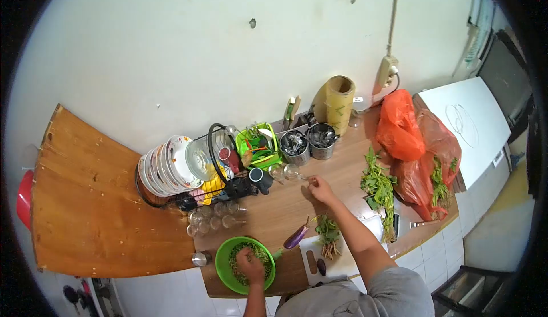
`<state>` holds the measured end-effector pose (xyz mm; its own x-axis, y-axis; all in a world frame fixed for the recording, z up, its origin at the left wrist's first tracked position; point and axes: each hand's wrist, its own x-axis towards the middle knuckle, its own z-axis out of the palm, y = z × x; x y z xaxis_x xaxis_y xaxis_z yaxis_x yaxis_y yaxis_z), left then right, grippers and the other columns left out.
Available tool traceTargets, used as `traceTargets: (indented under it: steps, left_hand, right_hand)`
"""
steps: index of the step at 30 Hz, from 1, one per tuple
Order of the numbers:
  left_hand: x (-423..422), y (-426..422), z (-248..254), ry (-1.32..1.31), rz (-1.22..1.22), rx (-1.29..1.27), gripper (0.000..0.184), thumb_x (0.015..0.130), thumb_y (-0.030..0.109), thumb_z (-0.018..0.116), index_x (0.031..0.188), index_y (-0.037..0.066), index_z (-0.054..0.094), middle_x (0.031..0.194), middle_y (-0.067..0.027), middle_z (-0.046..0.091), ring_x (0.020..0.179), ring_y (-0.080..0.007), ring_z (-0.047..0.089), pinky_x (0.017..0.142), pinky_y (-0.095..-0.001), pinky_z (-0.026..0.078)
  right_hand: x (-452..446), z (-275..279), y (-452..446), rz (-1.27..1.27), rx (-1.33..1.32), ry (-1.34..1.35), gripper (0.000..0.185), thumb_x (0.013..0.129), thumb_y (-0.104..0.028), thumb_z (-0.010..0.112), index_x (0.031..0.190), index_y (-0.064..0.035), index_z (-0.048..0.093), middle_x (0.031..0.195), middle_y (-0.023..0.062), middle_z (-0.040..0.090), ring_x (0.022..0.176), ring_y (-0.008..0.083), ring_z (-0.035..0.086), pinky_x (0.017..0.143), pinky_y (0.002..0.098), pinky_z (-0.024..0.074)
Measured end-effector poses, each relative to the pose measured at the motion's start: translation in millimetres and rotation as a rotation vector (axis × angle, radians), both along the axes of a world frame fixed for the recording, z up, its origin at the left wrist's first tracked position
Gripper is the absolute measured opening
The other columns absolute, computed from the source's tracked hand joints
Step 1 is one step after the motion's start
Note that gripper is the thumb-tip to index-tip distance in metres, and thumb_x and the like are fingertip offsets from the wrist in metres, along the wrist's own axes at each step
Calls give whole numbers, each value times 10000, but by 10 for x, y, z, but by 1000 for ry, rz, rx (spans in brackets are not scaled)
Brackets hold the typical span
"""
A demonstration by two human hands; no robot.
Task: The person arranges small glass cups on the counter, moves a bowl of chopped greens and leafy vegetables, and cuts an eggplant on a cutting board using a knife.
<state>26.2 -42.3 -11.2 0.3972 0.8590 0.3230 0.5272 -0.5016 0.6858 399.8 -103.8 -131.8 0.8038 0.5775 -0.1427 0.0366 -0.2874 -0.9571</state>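
My left hand (pixel 249 266) is down inside a green bowl (pixel 219 272), its fingers curled into chopped greens (pixel 264 255) and partly hidden by them. Out over the middle of the counter, my right hand (pixel 321 190) has its fingertips closed at the thin stem of a small clear glass (pixel 291 172). A second clear glass (pixel 276 173) stands beside that one. Between my arms lie a purple eggplant (pixel 296 237) and a bunch of leafy greens (pixel 327 229). The greens rest partly on a white cutting board (pixel 311 277), which also bears a small dark purple piece (pixel 321 267).
A dish rack (pixel 149 204) with plates (pixel 165 165) stands left, with several glasses (pixel 214 223) before it. Metal cans (pixel 321 151) and a yellow tube (pixel 340 108) line the wall. Red plastic bags (pixel 401 125) and more greens (pixel 378 188) lie right.
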Motion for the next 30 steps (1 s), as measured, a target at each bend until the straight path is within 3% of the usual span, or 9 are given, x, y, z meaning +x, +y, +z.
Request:
traceTargets:
  steps: [2,6,8,13,16,18,28,30]
  left_hand:
    - [68,-313,-135,11,-106,27,129,882,50,571,992,-11,599,1047,-180,608,1000,-352,576,911,-438,457]
    - [108,-799,-61,62,-179,-132,122,876,49,582,980,-3,618,1021,-180,627,960,-351,605,874,-422,486]
    - [54,-885,-117,38,-241,-245,126,877,52,583,978,-5,633,1005,-185,637,925,-354,624,839,-410,505]
    - [-49,-821,-118,107,-178,-281,135,879,52,576,977,-10,645,1002,-177,638,915,-320,632,829,-391,505]
    - [-82,-756,-13,104,-115,-329,128,884,54,572,966,-11,646,990,-168,640,883,-292,634,804,-374,508]
    - [-123,-741,66,70,-129,-304,126,891,59,574,968,-11,645,964,-158,644,841,-275,634,776,-360,512]
    - [-530,-696,-15,9,-134,-319,112,898,66,585,971,16,653,923,-143,653,824,-268,644,762,-358,517]
    - [-637,-615,-60,-46,-117,-404,122,911,64,583,1002,12,646,935,-141,660,828,-252,645,763,-354,515]
  right_hand:
    - [143,34,90,41,3,58,368,844,-149,667,1203,-82,621,984,166,691,901,274,671,815,364,529]
    - [234,9,237,66,-48,61,340,844,-137,665,1175,-72,622,968,161,689,871,277,671,801,370,529]
    - [238,-38,293,21,-2,-23,221,853,-95,653,1065,-51,611,816,96,665,744,188,641,685,336,514]
    - [172,-122,399,80,-42,-58,122,897,-120,625,981,-40,585,814,104,667,732,213,643,691,342,506]
    - [96,-10,389,87,-88,-169,141,927,-169,616,960,-41,569,798,138,649,727,246,639,683,369,493]
    - [24,77,363,77,-93,-119,200,925,-230,601,987,-41,580,891,228,652,855,421,632,742,468,489]
    - [-438,19,168,-28,-49,-215,146,959,-168,557,985,-24,544,901,243,647,876,457,615,742,484,480]
    - [-582,51,118,-17,-162,-226,137,963,-144,548,1000,-13,553,918,242,642,878,443,623,738,480,478]
